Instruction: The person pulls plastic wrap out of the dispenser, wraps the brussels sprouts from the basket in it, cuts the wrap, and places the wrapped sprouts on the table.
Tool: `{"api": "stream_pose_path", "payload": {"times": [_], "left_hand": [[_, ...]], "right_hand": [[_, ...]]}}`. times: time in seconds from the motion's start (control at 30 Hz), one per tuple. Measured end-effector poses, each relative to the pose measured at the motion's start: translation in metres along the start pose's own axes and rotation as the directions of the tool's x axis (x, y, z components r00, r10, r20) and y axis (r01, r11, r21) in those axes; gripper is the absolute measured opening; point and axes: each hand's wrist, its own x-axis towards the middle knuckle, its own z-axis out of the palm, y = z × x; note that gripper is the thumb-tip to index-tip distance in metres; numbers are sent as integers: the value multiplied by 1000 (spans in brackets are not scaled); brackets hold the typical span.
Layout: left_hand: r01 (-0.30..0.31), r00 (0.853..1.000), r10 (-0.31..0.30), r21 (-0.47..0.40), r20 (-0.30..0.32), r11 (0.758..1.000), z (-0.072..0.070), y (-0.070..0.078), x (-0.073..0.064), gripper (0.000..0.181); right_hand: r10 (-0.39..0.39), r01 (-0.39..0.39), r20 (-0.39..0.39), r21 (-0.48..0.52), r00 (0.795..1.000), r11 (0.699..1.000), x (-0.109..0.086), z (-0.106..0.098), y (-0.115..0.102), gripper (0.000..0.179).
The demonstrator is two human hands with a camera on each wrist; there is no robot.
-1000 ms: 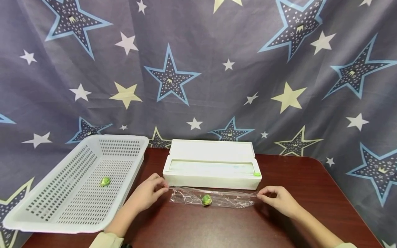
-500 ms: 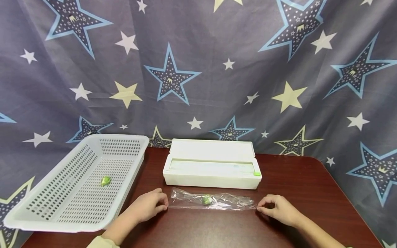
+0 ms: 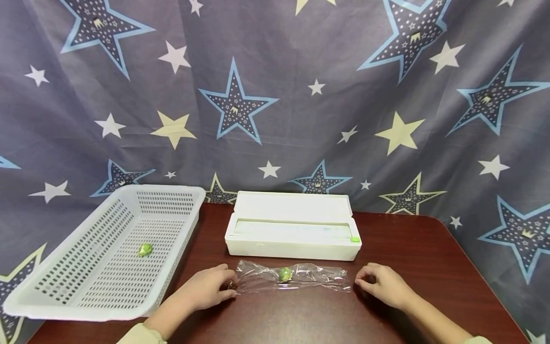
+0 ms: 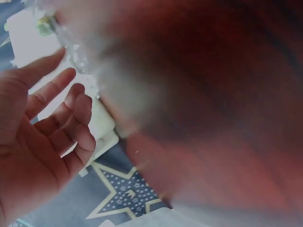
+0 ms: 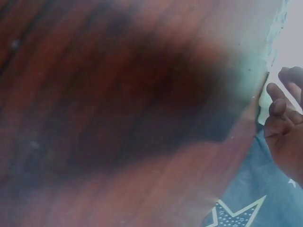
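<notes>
A small Brussels sprout (image 3: 285,274) sits in the middle of a crinkled strip of clear plastic wrap (image 3: 309,276), which lies folded over it on the table. At the strip's left end is my left hand (image 3: 210,286), its fingertips beside the film. The left wrist view shows that hand (image 4: 45,118) with thumb and fingers apart and nothing pinched. Just off the strip's right end, my right hand (image 3: 384,285) has its fingers loosely bent, and a small gap separates it from the film. In the right wrist view the right hand (image 5: 286,123) is partly cut off by the frame edge.
Behind the strip stands a white plastic wrap dispenser box (image 3: 292,249) with its lid raised and a green slider (image 3: 354,239) at its right. To the left, a white perforated basket (image 3: 172,282) holds another green sprout (image 3: 145,249). A starry curtain (image 3: 292,143) hangs behind the brown table (image 3: 296,317).
Both hands drew the wrap's far edge toward me, folding it over the sprout. Since then they have let go of the film, and the right hand has moved slightly off its end.
</notes>
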Motion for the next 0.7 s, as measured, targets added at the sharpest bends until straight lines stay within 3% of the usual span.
{"api": "stream_pose_path", "payload": {"times": [0.17,0.4,0.57,0.7], "left_hand": [[23,1000,-24,-21,-19,1000,-10,8,6,21],[-60,992,63,29,-111,998,-8,32,36,24],[-98,990,102,49,-94,994,3,46,58,33],[-96,994,99,62,-49,993,9,53,70,39]], "right_hand": [[7,-10,-44,-71,999,997,14,-2,-15,7],[-81,71,-77,-123,994,990,41,6,-52,4],[-216,200,-102,-149,971,968,57,25,-71,5],[-320,301,-69,-197,945,933,67,41,-83,12]]}}
